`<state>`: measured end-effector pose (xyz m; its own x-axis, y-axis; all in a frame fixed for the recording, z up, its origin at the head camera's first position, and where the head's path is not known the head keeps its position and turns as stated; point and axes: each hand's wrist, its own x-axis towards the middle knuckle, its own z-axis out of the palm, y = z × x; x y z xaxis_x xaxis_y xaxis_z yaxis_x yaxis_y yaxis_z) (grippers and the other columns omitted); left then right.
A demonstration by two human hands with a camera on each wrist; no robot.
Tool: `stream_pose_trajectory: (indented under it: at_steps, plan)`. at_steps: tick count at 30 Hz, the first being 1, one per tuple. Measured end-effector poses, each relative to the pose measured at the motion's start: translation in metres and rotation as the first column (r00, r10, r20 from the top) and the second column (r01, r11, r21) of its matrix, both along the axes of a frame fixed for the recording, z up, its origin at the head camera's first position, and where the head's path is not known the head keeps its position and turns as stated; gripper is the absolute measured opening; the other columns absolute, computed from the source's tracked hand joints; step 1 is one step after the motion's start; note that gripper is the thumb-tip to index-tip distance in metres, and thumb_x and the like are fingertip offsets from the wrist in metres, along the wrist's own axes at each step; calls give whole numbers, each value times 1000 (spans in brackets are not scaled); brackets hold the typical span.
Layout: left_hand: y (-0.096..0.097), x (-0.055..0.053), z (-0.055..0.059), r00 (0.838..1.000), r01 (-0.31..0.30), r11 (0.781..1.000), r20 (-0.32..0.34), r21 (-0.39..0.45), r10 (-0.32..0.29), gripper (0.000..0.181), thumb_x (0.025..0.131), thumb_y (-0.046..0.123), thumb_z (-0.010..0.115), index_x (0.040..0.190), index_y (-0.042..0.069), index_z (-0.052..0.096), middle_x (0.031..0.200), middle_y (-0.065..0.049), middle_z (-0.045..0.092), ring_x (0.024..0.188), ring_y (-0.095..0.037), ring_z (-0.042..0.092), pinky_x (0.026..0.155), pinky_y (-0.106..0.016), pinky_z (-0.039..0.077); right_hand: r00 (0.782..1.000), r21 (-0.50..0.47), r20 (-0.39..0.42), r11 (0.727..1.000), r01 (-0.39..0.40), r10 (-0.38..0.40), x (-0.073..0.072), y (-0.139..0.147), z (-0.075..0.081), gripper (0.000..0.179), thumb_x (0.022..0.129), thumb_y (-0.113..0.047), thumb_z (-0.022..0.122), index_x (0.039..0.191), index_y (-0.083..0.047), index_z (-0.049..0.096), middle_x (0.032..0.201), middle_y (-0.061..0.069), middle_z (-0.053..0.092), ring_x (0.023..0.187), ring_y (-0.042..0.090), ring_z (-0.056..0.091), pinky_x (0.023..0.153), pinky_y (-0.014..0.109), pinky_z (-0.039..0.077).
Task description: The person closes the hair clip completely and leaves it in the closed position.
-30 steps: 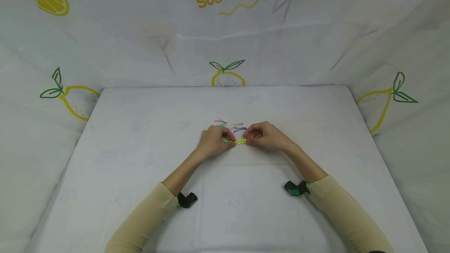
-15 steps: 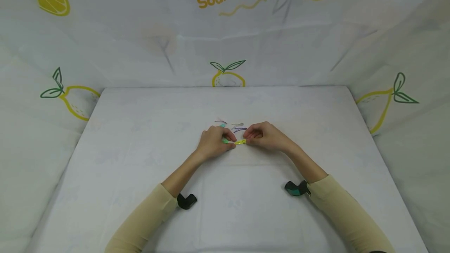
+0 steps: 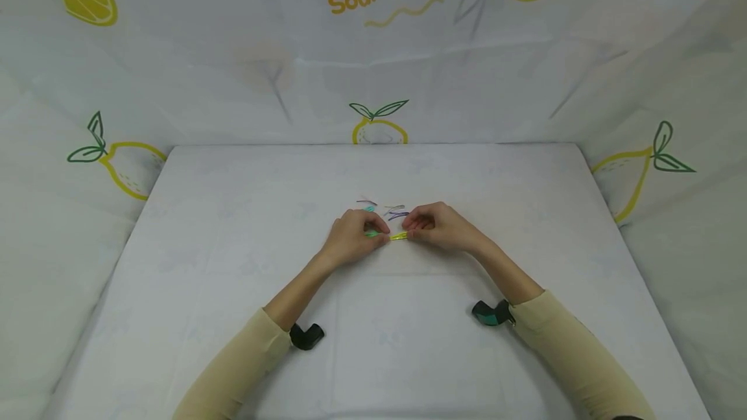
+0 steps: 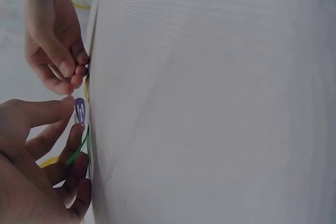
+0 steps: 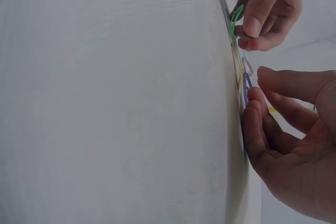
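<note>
Bent over the table with its thumb and index fingertip apart, my left hand [image 3: 353, 236] is at the left end of a yellow snap hair clip [image 3: 399, 236]. A green hair clip [image 4: 79, 148] lies by its fingers, partly hidden by them. My right hand [image 3: 440, 225] is at the yellow clip's other end, its thumb and index fingertip also apart in the right wrist view. Behind the hands lies a purple hair clip [image 3: 399, 215]; it shows between my left thumb and index finger in the left wrist view.
Farther back on the white-covered table [image 3: 373, 349] are a turquoise clip [image 3: 369, 209], a thin dark-looking clip [image 3: 366, 202] and a pale one [image 3: 395, 207]. A white cloth with lemon prints [image 3: 373, 70] hangs behind and at the sides.
Both hands and the yellow hair clip have shifted very slightly left. The green clip shows a little farther left beside my left fingers; the other clips stay put.
</note>
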<state>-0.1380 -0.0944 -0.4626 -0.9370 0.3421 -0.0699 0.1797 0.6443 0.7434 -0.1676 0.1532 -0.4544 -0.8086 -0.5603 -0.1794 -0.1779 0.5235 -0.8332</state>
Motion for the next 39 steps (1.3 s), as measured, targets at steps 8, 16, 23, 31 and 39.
stream_pose_trajectory:
  at_steps: [8,16,23,31,39]
  plan:
    - [-7,1,3,999,-14,1000,30,21,13,5,95,19,82,99,17,83,110,-1,82,110,-23,75,101,-48,57,999,-19,-54,1000,-2,1,1,-10,0,15,98,-5,78,112,0,78,102,11,78,88,12,67,83,17,55]
    - [-15,0,4,998,-15,999,58,35,12,7,95,19,81,101,16,83,112,-3,82,112,-26,72,104,-48,55,996,-56,-93,998,-9,4,2,-19,3,12,98,-2,76,110,-1,79,101,12,79,88,15,69,83,19,56]
    - [-23,-2,4,996,-11,999,87,43,7,9,96,20,79,102,14,82,107,-2,83,103,-21,66,97,-39,51,995,-59,-101,998,-11,5,2,-26,1,12,97,-4,78,109,-3,79,99,9,79,88,15,70,81,19,55]
    - [-33,-2,5,994,-9,998,114,57,3,12,98,20,78,105,11,82,106,-5,81,93,-17,55,85,-31,44,995,-28,-101,999,-21,18,1,-35,0,15,97,-6,80,111,-4,80,104,9,80,91,16,72,85,23,58]
    - [-37,-2,8,993,-5,998,121,57,-2,14,97,19,78,105,9,81,102,-7,81,80,-14,52,74,-28,42,994,-45,-100,998,-51,47,0,-46,-4,15,97,-5,79,111,-2,80,104,10,81,92,16,73,87,27,60]
